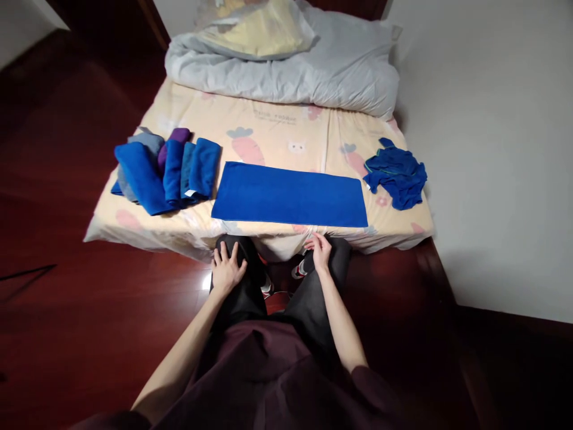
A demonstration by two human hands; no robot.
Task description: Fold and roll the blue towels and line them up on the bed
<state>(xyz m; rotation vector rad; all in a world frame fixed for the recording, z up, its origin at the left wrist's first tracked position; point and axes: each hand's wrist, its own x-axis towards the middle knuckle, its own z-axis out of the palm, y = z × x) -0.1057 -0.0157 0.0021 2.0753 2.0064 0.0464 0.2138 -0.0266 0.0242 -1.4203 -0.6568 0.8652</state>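
Both the left hand [227,269] and right hand [320,251] rest released on the knees, the flat blue towel [290,194] just ahead on the bed [277,128], where a careless grab could probably bunch it.

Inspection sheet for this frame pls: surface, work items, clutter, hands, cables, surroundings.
Surface: mattress with a carrot print, on a dark wood floor.
Work items: flat blue towel spread along the near edge; folded towels in blue, grey and purple at left.
Clutter: crumpled blue cloth at right; grey duvet heaped at the far end.
Hands: left hand and right hand open, each resting on a knee, holding nothing.
Cables: thin dark line on the floor at left, possibly a cable.
Surroundings: white wall at right.
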